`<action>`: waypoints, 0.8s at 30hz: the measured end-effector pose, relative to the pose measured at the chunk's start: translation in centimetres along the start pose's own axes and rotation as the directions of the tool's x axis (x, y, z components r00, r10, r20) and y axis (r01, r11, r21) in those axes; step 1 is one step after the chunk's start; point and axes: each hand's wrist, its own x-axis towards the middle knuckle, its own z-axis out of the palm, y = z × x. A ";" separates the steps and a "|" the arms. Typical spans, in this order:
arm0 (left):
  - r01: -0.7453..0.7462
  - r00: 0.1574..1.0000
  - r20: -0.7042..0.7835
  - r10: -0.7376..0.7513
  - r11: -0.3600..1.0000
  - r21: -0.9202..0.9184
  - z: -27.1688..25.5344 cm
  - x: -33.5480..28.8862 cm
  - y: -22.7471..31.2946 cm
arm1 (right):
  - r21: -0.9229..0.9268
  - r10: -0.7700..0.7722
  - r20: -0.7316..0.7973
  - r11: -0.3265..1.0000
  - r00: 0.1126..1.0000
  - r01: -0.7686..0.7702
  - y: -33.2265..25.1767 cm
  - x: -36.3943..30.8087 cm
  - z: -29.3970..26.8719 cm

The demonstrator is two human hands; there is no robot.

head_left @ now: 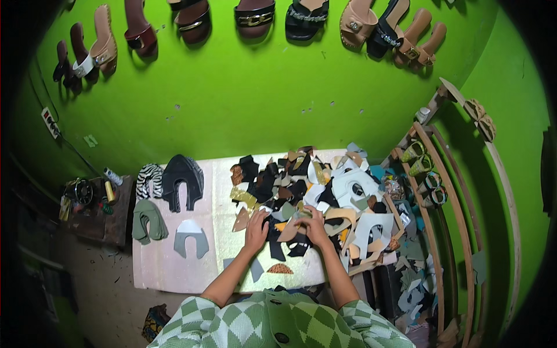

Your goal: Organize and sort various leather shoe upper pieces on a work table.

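Note:
A heap of leather offcuts [272, 182] in black, white, tan, gold and green covers the right half of a pale table. My left hand [256, 232] rests at the heap's near left side, fingers stretched forward, beside a light brown scrap [240, 220]. Across from it, my right hand [315, 227] reaches into the pieces with thumb and fingers apart. Its thumb meets the edge of a tan-brown scrap [288, 231]; no firm grip shows. Between my forearms lie a leopard-print piece [280, 269] and a grey scrap [257, 269].
Cut shoe uppers lie on the table's left: black [183, 177], zebra-print [149, 181], green [149, 223] and grey-white [191, 239]. A wooden rack [432, 232] with sandals stands at right, near more scraps. At left is a sewing machine table [96, 214]. Sandals [255, 18] hang on the green wall.

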 end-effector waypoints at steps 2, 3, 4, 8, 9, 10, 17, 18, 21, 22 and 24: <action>-0.015 1.000 -0.002 0.015 1.000 0.010 1.2 1.7 0.0 | 0.052 0.046 -0.155 0.998 0.987 -0.038 2.5 2.9 -1.0; -0.025 1.000 -0.009 0.026 0.999 0.025 1.9 2.4 0.0 | 0.035 0.030 -0.191 0.999 0.981 -0.024 3.9 4.6 -1.4; -0.022 1.000 -0.001 0.022 0.999 0.036 2.4 2.8 0.0 | 0.096 0.134 -0.169 0.988 0.976 -0.119 4.8 5.9 -1.9; 0.020 0.999 0.025 -0.020 1.000 0.018 4.0 4.2 -0.4 | -0.006 0.198 -0.255 0.978 0.946 -0.206 6.6 11.6 -0.5; 0.035 0.999 0.026 -0.035 0.999 0.023 4.1 4.3 -0.5 | -0.133 0.174 -0.294 0.966 0.940 -0.220 6.9 12.7 0.2; 0.051 0.998 0.026 -0.051 0.998 0.027 4.2 4.4 -0.5 | -0.129 0.175 -0.287 0.967 0.942 -0.219 7.6 13.7 0.7; 0.117 0.993 -0.002 -0.117 0.992 -0.045 2.7 4.3 -1.1 | 0.401 0.436 -0.356 0.870 0.826 -0.287 12.4 14.8 2.7; 0.127 0.992 -0.007 -0.127 0.989 -0.074 2.3 3.9 -1.0 | 0.498 0.423 -0.327 0.837 0.845 -0.227 12.8 14.2 3.0; 0.152 0.988 -0.009 -0.154 0.981 -0.120 1.4 3.5 -0.8 | 0.687 0.431 0.017 0.650 0.902 -0.324 11.1 12.0 2.3; 0.191 0.981 0.003 -0.193 0.966 -0.175 0.8 2.8 -0.9 | 0.719 0.371 0.155 0.593 0.915 -0.362 8.9 11.2 2.1; 0.301 0.951 0.094 -0.296 0.805 -0.511 0.4 1.5 -2.3 | 0.619 0.069 0.372 0.725 0.926 -0.303 4.4 9.7 2.0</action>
